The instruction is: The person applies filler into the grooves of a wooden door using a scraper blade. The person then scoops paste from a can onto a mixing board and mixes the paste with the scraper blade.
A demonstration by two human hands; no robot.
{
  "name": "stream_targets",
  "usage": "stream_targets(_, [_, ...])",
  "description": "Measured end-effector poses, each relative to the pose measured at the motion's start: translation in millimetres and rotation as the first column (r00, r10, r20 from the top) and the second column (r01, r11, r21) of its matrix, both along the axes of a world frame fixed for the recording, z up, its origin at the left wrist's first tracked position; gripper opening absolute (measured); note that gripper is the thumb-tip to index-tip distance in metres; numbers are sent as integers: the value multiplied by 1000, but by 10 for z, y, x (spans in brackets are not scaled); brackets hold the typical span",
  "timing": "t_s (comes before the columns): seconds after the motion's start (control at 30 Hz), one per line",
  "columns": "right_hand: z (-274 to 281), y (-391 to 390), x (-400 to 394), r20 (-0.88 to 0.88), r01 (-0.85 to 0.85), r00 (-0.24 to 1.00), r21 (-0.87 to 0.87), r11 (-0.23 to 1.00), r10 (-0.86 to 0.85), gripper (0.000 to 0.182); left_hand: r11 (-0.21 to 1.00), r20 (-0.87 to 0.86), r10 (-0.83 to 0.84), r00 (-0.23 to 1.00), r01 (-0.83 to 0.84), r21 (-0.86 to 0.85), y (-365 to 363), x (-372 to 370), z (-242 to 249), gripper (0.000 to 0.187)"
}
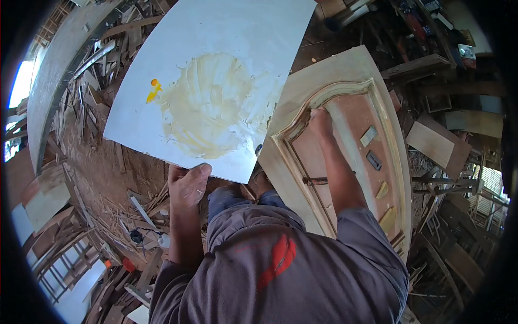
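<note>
My left hand (189,186) grips the near edge of a white board (143,121), thumb on top and fingers underneath. A broad smear of cream-coloured putty (208,102) covers the board's middle, with a small bright yellow dab (154,90) to its left. On the right lies a wooden door panel (302,81) with a raised, curved moulding (372,89). My right hand (321,121) is closed against the inner side of that moulding, near its upper left curve. Whatever its fingers hold is hidden.
On the panel lie a pale rectangular piece (368,136), a grey slotted block (373,160) and two yellowish pieces, one the lower piece (387,220). Wood offcuts (145,210) litter the floor to the left. Flat boards (431,140) and more scrap lie at the right.
</note>
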State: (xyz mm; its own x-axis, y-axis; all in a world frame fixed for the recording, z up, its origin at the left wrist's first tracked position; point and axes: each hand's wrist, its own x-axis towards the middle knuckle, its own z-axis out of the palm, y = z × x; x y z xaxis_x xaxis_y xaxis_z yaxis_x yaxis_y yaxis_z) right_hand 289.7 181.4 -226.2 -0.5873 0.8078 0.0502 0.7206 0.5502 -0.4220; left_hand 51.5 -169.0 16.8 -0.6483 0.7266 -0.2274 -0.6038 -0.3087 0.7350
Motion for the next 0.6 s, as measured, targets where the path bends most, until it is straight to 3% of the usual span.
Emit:
stream_targets(0.23, [19, -582, 60, 59, -56, 996, -76, 996, 60, 7, 995, -36, -92, 995, 94, 46, -35, -137, -142, 68])
stream_targets(0.43, [212, -850, 133, -7, -52, 999, -338, 940, 53, 15, 995, -12, -80, 997, 81, 59, 44, -109, -14, 64])
stream_targets(0.53, [127, -457, 204, -90, -40, 996, -341, 939, 9, 17, 997, -7, -63, 998, 64, 47, 10, -101, -27, 62])
stream_targets(0.6, [102, -73, 219, -129, 12, 991, -160, 987, -33, 16, 998, 4, -44, 999, 43, 36, -24, -76, -19, 61])
